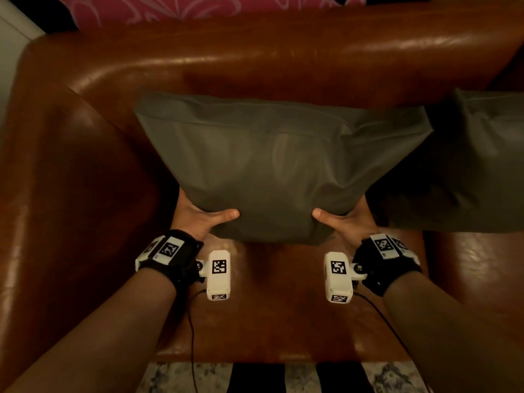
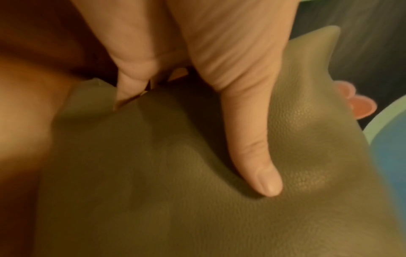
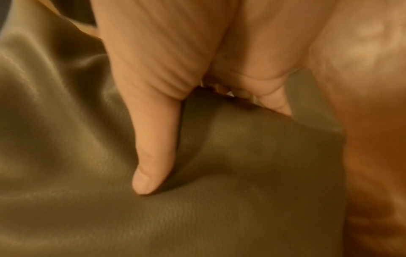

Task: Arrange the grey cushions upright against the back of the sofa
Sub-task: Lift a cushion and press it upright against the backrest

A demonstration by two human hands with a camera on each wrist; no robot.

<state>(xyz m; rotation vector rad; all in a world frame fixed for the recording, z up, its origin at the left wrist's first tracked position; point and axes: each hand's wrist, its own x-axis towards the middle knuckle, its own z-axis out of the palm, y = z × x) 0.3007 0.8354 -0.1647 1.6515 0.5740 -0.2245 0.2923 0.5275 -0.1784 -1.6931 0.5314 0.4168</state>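
both forearms reach forward over the seat. the left hand [image 1: 198,215] and right hand [image 1: 348,217] grip the near lower corners of a grey cushion [image 1: 272,165], thumbs pressed on its front, fingers tucked behind. the smooth, creased cushion leans against the brown sofa [image 1: 255,58] back; a second grey cushion [image 1: 459,165] stands just right.

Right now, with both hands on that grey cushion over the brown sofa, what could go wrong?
1. The left hand and right hand grip only the near edge of the grey cushion; the smooth cover may slip from under the thumbs.
2. Its right corner lies close to the second cushion; pushing it back could knock that one askew.
3. Set too steeply against the sofa back, it might flop forward.
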